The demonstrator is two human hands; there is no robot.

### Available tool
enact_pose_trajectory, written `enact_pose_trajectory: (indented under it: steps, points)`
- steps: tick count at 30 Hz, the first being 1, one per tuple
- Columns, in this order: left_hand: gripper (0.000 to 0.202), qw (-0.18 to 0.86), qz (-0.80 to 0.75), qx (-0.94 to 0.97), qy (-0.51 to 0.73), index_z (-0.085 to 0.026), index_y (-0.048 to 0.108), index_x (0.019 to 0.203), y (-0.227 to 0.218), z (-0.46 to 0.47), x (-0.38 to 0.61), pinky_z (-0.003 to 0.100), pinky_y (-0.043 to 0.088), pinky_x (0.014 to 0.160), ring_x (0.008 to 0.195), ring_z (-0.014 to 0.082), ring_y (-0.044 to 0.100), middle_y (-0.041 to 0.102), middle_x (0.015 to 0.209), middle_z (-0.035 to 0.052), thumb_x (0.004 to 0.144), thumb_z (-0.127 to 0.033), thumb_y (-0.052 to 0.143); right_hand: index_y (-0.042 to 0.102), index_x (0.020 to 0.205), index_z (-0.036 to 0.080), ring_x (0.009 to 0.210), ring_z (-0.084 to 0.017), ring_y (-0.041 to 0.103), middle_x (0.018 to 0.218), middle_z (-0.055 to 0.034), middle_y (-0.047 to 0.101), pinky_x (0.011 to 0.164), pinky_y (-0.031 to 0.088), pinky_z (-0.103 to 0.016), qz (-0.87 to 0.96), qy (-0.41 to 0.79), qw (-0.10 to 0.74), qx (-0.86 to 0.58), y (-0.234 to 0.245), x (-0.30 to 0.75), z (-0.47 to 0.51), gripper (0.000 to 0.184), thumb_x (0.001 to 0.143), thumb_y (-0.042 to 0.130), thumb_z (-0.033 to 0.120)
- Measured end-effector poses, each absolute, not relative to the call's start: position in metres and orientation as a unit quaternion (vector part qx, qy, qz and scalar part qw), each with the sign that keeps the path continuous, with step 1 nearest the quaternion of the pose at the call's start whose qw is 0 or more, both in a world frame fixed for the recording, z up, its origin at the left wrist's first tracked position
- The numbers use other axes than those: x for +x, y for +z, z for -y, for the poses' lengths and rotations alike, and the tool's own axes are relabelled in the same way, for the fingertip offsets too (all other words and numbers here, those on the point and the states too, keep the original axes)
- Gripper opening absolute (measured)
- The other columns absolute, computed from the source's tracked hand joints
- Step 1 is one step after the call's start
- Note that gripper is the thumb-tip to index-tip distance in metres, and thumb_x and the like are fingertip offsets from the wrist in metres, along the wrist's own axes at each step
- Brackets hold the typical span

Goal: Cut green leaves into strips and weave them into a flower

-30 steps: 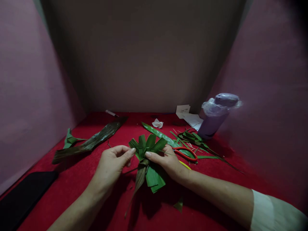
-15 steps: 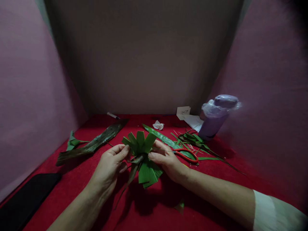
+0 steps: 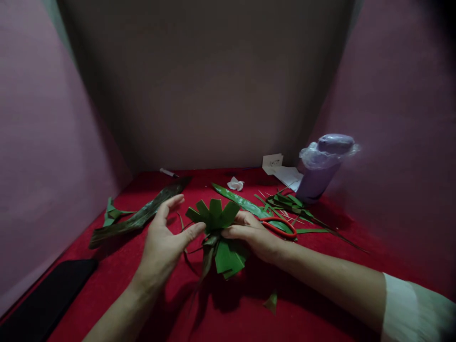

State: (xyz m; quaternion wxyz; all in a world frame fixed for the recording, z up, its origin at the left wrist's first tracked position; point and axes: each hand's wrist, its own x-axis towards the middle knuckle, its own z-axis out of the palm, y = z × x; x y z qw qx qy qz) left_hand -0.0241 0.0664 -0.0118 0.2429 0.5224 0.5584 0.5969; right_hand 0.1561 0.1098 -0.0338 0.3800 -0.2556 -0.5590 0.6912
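- While the right hand clamps the leaf bundle, the left hand flanks it, fingers apart!
- Arranging, seemingly; next calls for a left-finger pinch.

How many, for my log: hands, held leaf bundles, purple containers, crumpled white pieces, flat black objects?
Left hand, right hand: 2
Held leaf bundle: 1
Purple container: 1
Crumpled white piece: 1
Flat black object: 1
Total: 6

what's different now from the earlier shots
The left hand has opened, its fingers lifting up and away from the leaf bundle; its thumb remains close, contact unclear. The right hand still grips the bundle. The scissors and long dark leaf stayed put.
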Motion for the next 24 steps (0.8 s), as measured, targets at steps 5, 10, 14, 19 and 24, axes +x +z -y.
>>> enact_pose_trajectory:
  steps: [5, 10, 14, 19, 24]
  points:
    - [0.058, 0.111, -0.549, 0.65, 0.514, -0.026, 0.059, 0.111, -0.003, -0.06, -0.02, 0.041, 0.036, 0.097, 0.108, 0.025, 0.052, 0.06, 0.112, 0.0051, 0.057, -0.033, 0.079, 0.064, 0.077, 0.017, 0.068, -0.012, 0.051, 0.071, 0.0029, 0.057, 0.065, 0.04, -0.025, 0.608, 0.674, 0.326, -0.264, -0.023, 0.156, -0.104, 0.015, 0.063, 0.064, 0.017]
    - [0.034, 0.177, -0.525, 0.633, 0.54, -0.024, 0.06, 0.093, 0.012, -0.059, -0.016, 0.029, 0.046, 0.071, 0.075, 0.0166, 0.059, 0.063, 0.081, -0.0013, 0.063, -0.027, 0.076, 0.06, 0.079, 0.017, 0.076, -0.015, 0.054, 0.076, 0.0013, 0.056, 0.078, 0.042, -0.033, 0.624, 0.659, 0.35, -0.23, 0.002, 0.158, -0.098, 0.016, 0.065, 0.067, 0.02]
    - [0.022, 0.199, -0.5, 0.596, 0.596, -0.021, 0.055, 0.074, 0.031, -0.057, -0.011, 0.025, 0.045, 0.057, 0.06, 0.0128, 0.056, 0.058, 0.067, -0.0044, 0.065, -0.025, 0.074, 0.061, 0.092, 0.018, 0.084, -0.016, 0.057, 0.088, -0.0022, 0.061, 0.079, 0.042, -0.031, 0.58, 0.693, 0.373, -0.211, 0.018, 0.162, -0.095, 0.025, 0.069, 0.068, 0.025]
    - [0.018, 0.161, -0.51, 0.598, 0.597, -0.02, 0.054, 0.071, 0.043, -0.053, -0.003, 0.022, 0.044, 0.057, 0.061, 0.0107, 0.053, 0.056, 0.067, -0.0047, 0.068, -0.024, 0.072, 0.065, 0.096, 0.018, 0.069, -0.012, 0.055, 0.08, -0.0016, 0.062, 0.063, 0.04, -0.024, 0.554, 0.721, 0.336, -0.248, 0.02, 0.17, -0.098, 0.03, 0.067, 0.072, 0.023]
    - [0.02, 0.193, -0.509, 0.57, 0.616, -0.019, 0.053, 0.068, 0.043, -0.051, 0.001, 0.019, 0.042, 0.052, 0.055, 0.0078, 0.048, 0.052, 0.062, -0.0066, 0.07, -0.026, 0.071, 0.058, 0.109, 0.023, 0.061, -0.01, 0.054, 0.075, 0.001, 0.062, 0.056, 0.039, -0.023, 0.526, 0.718, 0.373, -0.26, 0.022, 0.17, -0.097, 0.045, 0.066, 0.072, 0.018]
